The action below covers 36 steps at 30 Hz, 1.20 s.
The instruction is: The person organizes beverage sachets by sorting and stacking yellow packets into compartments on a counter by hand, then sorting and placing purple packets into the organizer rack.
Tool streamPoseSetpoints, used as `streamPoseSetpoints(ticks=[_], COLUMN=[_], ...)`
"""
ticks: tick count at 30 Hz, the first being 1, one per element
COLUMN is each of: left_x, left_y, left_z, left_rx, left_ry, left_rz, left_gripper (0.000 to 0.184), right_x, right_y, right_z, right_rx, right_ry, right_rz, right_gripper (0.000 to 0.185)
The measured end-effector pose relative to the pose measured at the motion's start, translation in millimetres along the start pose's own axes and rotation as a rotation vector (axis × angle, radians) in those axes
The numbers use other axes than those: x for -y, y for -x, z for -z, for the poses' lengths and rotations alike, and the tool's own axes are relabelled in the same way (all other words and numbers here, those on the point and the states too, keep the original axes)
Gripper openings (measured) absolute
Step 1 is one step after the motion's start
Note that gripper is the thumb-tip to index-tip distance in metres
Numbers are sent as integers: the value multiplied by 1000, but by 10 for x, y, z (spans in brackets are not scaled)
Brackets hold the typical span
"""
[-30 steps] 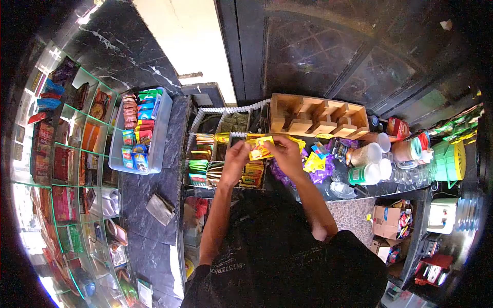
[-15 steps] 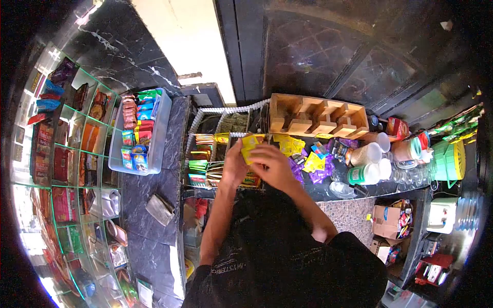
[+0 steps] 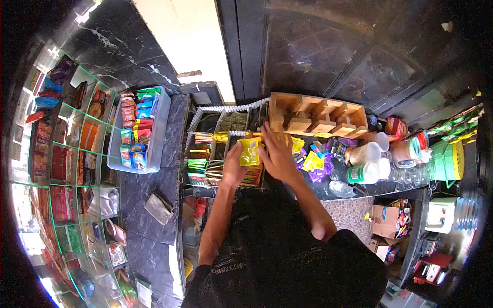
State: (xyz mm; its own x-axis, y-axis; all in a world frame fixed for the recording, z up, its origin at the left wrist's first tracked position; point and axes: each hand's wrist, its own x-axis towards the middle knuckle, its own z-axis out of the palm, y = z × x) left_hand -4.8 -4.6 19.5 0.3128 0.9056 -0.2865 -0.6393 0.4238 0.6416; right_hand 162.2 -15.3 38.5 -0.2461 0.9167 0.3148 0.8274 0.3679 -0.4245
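My left hand (image 3: 234,167) is closed on a yellow sachet (image 3: 250,153), held over a divided organizer; whether more than one is in the grip I cannot tell. Just to the right is my right hand (image 3: 280,160), fingers stretched out and apart. Its thumb is close to the sachet's edge; contact is unclear. Below and left of the hands, the organizer (image 3: 193,124) has a white edge and holds upright rows of green, orange and brown sachets (image 3: 197,167). Past my right hand lie loose yellow sachets (image 3: 313,162) and purple sachets (image 3: 322,173), partly hidden by it.
A wooden compartment rack (image 3: 318,116) stands behind the loose sachets. Lidded jars (image 3: 365,154) and a green-yellow tub (image 3: 448,161) crowd the right. On the left counter are a clear plastic bin (image 3: 163,131) of sachets and a glass shelf unit (image 3: 77,174). Cardboard boxes (image 3: 385,220) sit below.
My right hand has come off the yellow sachet, its fingers now spread and pointing up. The sachet, still in my left hand, shows more of its face and sits slightly lower.
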Motion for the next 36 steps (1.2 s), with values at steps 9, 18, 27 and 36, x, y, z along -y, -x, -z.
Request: streamPoseSetpoints(ticks=[9,18,27,36], left_x=[217,69,181,43], left_y=[-35,-51,-70,-60], left_z=[112,16,134,92], left_rx=[21,-28,-40,-107], left_ry=[-1013,-652,-375,-335], left_rz=[-180,-205,-64,-160], left_gripper=[56,46,12,19], right_x=[-94,-280,-841,-1311], right_y=[11,76,135,305], right_z=[-197,-130,-496,-751], right_rx=[-71,-43,-35,302], right_ry=[-778,-838,-760,272], right_rz=[-367,-356,-539,-261], right_gripper=[37,22,18,32])
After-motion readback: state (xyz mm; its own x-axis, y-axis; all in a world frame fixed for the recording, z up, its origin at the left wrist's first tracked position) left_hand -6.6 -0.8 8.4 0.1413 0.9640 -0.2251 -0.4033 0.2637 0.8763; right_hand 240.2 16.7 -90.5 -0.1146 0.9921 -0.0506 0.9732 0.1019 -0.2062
